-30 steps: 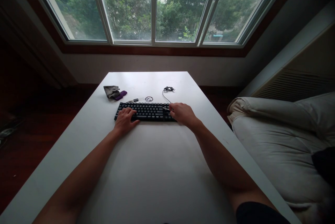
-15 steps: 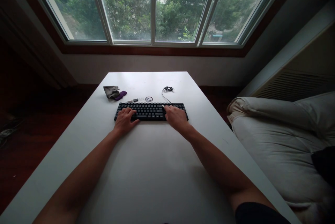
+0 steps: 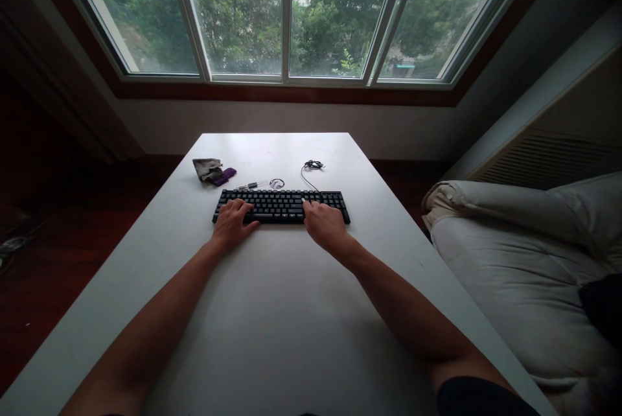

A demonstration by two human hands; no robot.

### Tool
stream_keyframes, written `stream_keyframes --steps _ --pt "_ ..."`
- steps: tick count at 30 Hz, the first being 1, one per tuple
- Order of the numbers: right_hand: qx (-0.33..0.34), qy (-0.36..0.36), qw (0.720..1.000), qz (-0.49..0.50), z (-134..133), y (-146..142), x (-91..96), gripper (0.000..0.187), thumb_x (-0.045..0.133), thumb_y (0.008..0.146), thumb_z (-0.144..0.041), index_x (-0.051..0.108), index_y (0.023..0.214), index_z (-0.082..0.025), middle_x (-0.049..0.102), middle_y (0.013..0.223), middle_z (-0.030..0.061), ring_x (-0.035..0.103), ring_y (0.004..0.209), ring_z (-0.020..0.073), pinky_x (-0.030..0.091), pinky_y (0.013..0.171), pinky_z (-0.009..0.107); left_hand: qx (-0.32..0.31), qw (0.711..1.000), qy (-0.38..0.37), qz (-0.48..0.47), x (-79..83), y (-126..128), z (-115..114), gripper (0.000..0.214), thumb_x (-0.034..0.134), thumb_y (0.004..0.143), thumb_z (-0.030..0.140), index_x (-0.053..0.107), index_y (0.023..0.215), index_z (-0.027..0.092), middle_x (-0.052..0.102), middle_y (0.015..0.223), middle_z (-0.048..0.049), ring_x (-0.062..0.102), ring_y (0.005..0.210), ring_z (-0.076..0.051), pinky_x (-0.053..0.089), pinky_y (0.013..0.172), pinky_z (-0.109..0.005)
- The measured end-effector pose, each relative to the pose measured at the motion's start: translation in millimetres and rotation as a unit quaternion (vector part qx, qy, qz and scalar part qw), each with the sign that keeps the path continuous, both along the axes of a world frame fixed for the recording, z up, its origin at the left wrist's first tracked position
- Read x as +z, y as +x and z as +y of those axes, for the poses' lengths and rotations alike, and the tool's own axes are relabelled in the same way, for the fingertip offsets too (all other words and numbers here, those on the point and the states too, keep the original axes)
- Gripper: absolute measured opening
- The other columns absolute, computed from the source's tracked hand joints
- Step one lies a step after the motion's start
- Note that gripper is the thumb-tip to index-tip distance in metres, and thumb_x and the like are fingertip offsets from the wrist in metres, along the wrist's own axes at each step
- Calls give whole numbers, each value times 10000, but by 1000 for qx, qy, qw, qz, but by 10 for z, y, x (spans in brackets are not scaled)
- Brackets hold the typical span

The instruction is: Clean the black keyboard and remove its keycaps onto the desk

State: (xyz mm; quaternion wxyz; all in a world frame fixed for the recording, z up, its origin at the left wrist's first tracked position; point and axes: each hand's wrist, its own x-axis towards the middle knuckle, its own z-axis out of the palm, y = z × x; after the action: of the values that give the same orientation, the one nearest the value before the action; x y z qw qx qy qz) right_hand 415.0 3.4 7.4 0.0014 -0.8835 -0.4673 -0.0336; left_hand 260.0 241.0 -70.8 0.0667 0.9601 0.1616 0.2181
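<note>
Keyboard: black keyboard (image 3: 276,207) lies flat across the white table (image 3: 286,312), long side toward the person, near the table's far end; both hands are on it or over it.
Left hand, fingers: left hand (image 3: 234,220) lies over the keyboard's left end, palm down. Fingers loosely bent and slightly apart, on the keys; thumb stretched out to the right at the front edge. Nothing seen in its grasp.
Right hand, fingers: right hand (image 3: 324,225) is over the right part of the keyboard, fingers curled in close, narrow gap at most. A small pale object (image 3: 303,200) pokes out at the thumb side; most of it is hidden by the hand, kind not clear. Whether its tip touches the keys: cannot tell.
Cable: black cable (image 3: 313,165) leaves the keyboard's back edge and ends in a bundled coil on the table beyond.
Behind keyboard: slim item (image 3: 251,185) and ring-shaped item (image 3: 276,183), side by side, both too small to identify.
Far left of table: crumpled grey cloth (image 3: 207,170) with a purple item (image 3: 225,176) against it.
</note>
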Motion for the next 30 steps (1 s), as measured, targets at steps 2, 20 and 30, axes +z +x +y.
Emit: stream_keyframes --steps 2,20,30 --pt "14 -21 1000 1 -45 -50 35 300 385 947 -103 547 1189 -173 675 1033 143 657 891 235 476 694 299 0 1000 0 -1 -5 0 6 379 666 815 441 615 1150 271 574 1161 -99 482 1126 -331 378 974 -486" --pt "37 76 992 91 -438 502 593 235 516 930 -262 746 979 -255 716 990 50 635 888 199 419 747 283 -4 1000 3 -7 -17 5 12 379 669 814 432 613 1150 265 581 1156 -97 488 1119 -332 381 972 -490" --pt "6 268 923 277 -394 1409 -92 282 559 877 -346 732 1002 -162 726 907 62 630 801 167 472 738 280 -1 1000 -3 -2 -24 3 26 377 670 813 434 613 1148 270 579 1159 -98 486 1124 -337 379 977 -494"
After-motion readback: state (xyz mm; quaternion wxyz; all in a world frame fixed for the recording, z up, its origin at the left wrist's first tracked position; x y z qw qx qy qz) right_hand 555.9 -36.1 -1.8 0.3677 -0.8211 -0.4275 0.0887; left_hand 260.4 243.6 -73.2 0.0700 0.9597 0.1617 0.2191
